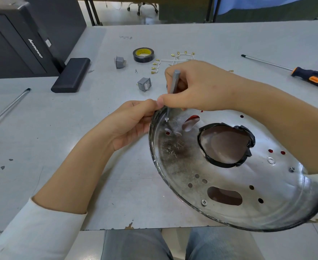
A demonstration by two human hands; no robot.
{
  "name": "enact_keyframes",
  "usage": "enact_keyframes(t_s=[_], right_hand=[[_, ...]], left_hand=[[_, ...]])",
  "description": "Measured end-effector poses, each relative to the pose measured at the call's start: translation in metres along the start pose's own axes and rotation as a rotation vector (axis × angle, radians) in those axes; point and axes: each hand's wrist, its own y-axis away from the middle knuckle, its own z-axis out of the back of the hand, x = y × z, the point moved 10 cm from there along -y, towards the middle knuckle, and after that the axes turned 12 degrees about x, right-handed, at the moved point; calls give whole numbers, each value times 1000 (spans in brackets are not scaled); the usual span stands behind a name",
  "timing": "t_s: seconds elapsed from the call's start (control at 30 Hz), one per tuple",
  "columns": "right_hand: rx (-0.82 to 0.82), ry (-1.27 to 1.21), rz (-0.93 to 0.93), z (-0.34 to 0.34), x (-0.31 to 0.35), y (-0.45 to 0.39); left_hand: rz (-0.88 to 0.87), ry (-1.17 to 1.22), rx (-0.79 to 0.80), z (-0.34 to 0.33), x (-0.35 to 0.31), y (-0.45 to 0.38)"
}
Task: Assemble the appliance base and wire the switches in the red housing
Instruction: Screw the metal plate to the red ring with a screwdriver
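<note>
Base plate [229, 184], metal, tilted at table's near edge, 5 o'clock. Left hand [130, 124] pinches its rim to steady it; right hand [197, 87] grips a small screwdriver [173, 81], tip on a screw [166, 119] at plate's 10 o'clock. Switches [144, 84], terminal wires [173, 60], tape roll [143, 54] wait at 12 on grey table [60, 166]; workshop floor beyond.

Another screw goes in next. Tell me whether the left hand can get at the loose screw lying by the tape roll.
Probably not right now. The left hand grips the metal plate's rim, so it would have to let go first. Otherwise the way to the loose screw looks free: bare table, with one grey switch just beside the path.
</note>
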Motion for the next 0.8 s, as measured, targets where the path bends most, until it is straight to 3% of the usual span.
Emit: enact_keyframes(t_s=[0.1,0.27,0.57,0.8], right_hand=[[-68,34,4,3,1,0],[-42,-148,19,2,-4,0],[111,-348,23,-12,-8,0],[-92,-161,83,4,-2,5]], left_hand=[[2,13,2,0,1,0],[13,9,-10,1,1,1],[16,-55,-7,-1,-1,2],[20,-33,-32,4,1,0]])
